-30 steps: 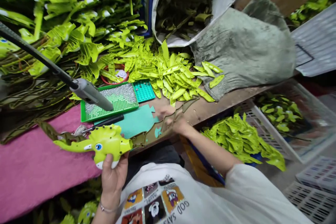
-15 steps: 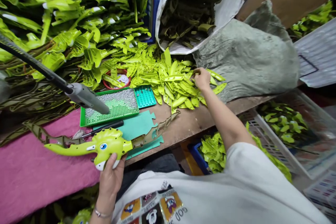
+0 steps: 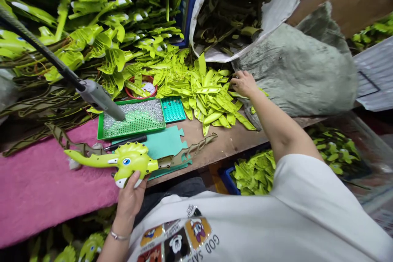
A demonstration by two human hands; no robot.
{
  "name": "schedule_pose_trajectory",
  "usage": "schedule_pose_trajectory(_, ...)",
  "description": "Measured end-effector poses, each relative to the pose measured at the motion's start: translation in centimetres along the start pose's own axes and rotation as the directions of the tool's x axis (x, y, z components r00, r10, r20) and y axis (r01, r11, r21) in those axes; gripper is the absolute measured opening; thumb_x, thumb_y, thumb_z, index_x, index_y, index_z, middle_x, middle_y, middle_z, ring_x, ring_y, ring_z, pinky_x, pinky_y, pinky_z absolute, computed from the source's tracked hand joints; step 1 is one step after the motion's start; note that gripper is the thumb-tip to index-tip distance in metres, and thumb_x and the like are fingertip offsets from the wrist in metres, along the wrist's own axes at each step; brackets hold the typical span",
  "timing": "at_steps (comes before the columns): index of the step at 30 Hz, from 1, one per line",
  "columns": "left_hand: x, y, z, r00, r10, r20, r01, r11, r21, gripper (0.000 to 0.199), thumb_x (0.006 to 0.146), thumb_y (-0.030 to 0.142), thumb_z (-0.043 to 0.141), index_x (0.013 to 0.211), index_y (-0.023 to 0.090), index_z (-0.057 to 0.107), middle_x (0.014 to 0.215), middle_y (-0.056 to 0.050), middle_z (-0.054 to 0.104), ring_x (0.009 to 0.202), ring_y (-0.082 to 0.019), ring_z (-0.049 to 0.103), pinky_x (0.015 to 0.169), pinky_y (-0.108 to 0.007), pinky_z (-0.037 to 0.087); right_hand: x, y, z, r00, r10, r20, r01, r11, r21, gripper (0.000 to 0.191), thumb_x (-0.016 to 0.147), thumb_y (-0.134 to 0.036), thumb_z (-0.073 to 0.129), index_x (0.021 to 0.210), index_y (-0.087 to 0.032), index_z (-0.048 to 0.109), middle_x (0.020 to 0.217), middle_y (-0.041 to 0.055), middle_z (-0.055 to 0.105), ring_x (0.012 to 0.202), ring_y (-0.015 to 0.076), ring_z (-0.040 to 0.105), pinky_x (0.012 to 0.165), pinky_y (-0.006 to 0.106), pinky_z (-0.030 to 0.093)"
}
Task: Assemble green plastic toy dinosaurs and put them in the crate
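Note:
My left hand grips a bright green plastic dinosaur head with a blue eye, a white mouth edge and a long horn pointing left. From its right end an olive toothed strip sticks out above a teal foam mat. At the right side of a heap of curved green plastic pieces, my right hand reaches in with bent, slightly parted fingers. Its fingertips touch the heap and are partly hidden; no piece shows in them.
A grey-handled electric screwdriver hangs over a green tray of small screws, beside a small teal tray. Behind stand a red bowl and a white sack of dark strips. Grey cloth lies at right, pink cloth at left.
My right hand has shifted at the heap's right side, its fingers spread more; some pieces there have moved. My left hand still holds the dinosaur head. The whole view has shifted slightly.

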State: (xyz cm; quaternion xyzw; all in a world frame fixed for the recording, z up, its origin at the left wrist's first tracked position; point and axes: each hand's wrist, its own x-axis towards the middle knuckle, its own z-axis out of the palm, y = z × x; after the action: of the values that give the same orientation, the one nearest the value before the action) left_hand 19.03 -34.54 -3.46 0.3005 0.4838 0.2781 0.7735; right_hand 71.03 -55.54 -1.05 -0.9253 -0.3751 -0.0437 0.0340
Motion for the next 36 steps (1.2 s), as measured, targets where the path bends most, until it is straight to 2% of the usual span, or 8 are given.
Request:
schedule_pose_trajectory(7,0.0,-0.1,0.0,0.999,0.005,0.037,-0.003,0.999,-0.038,0.054,0.055,0.029,0.094,0.104,0.028,0.072,0.102,0.002,0.078,0.101,-0.022,0.072,0.093,-0.037,0.059,-1.5,-1.7,-3.2,0.994,0.093,-0.054,-0.082,0.982,0.171,0.017,0.070,-0.009,0.065,0.080,-0.020,0.058,0.088,0.0117,0.066,0.099,0.0275,0.053,0.108,0.056,0.027)
schedule_pose_trajectory(10,0.0,-0.4,0.1,0.999,0.021,0.033,-0.019,0.999,-0.038,0.056,0.054,0.030,0.094,0.105,0.029,0.071,0.099,0.003,0.078,0.101,-0.023,0.072,0.093,-0.038,0.058,-2.9,-3.2,-4.2,0.988,0.132,-0.077,-0.112,0.967,0.228,0.022,0.077,-0.009,0.058,0.096,-0.018,0.060,0.096,0.0147,0.067,0.093,0.0241,0.056,0.102,0.052,0.036)
schedule_pose_trajectory(13,-0.4,-0.6,0.5,0.999,0.017,0.031,-0.015,0.999,-0.041,0.061,0.049,0.032,0.096,0.104,0.027,0.071,0.093,0.002,0.078,0.099,-0.023,0.072,0.095,-0.041,0.057,-5.3,-7.7,-4.7,0.978,0.133,-0.160,-0.073,0.939,0.335,0.038,0.079,-0.011,0.059,0.116,-0.016,0.058,0.110,0.0178,0.066,0.095,0.0223,0.060,0.092,0.042,0.045)
schedule_pose_trajectory(17,-0.7,-0.7,0.9,0.997,-0.005,0.080,0.008,0.999,-0.044,0.065,0.047,0.035,0.096,0.105,0.025,0.070,0.095,0.001,0.077,0.098,-0.023,0.072,0.095,-0.041,0.056,-10.3,-17.6,-4.6,0.947,-0.247,-0.207,0.320,0.804,0.501,0.044,0.077,-0.030,0.075,0.117,-0.017,0.061,0.108,0.0142,0.067,0.097,0.0234,0.064,0.085,0.037,0.051)
schedule_pose_trajectory(20,-0.7,-0.7,0.8,0.994,-0.018,0.107,0.026,0.997,-0.071,0.065,0.047,0.033,0.095,0.107,0.023,0.069,0.097,0.000,0.077,0.094,-0.021,0.072,0.092,-0.038,0.057,-14.2,-24.7,-3.7,0.789,-0.587,-0.182,0.533,0.505,0.679,0.043,0.086,-0.044,0.071,0.120,-0.019,0.064,0.103,0.0101,0.069,0.091,0.0214,0.065,0.080,0.036,0.054)
schedule_pose_trajectory(22,-0.7,-0.7,0.7,0.993,-0.016,0.115,0.026,0.995,-0.092,0.066,0.048,0.031,0.095,0.108,0.024,0.069,0.098,0.000,0.077,0.091,-0.019,0.072,0.091,-0.036,0.057,-16.2,-28.0,-2.6,0.736,-0.660,-0.151,0.539,0.435,0.722,0.044,0.091,-0.043,0.066,0.128,-0.021,0.063,0.100,0.0093,0.068,0.088,0.0210,0.064,0.079,0.036,0.054)
schedule_pose_trajectory(27,-0.9,-0.8,0.6,0.986,0.010,0.164,0.007,0.994,-0.107,0.067,0.051,0.032,0.094,0.113,0.023,0.068,0.101,-0.002,0.077,0.094,-0.020,0.072,0.091,-0.036,0.057,-18.1,-31.2,-0.2,0.770,-0.629,-0.103,0.542,0.560,0.627,0.046,0.092,-0.041,0.064,0.131,-0.017,0.065,0.098,0.0123,0.062,0.091,0.0255,0.057,0.081,0.042,0.051)
schedule_pose_trajectory(36,-1.3,-1.7,0.6,0.982,0.023,0.189,-0.002,0.994,-0.109,0.075,0.053,0.030,0.093,0.122,0.022,0.065,0.119,-0.007,0.073,0.113,-0.027,0.068,0.095,-0.037,0.056,-19.3,-32.5,-1.3,0.743,-0.668,-0.046,0.608,0.644,0.464,0.047,0.094,-0.031,0.059,0.138,-0.014,0.058,0.101,0.0135,0.058,0.092,0.0261,0.048,0.078,0.041,0.042)
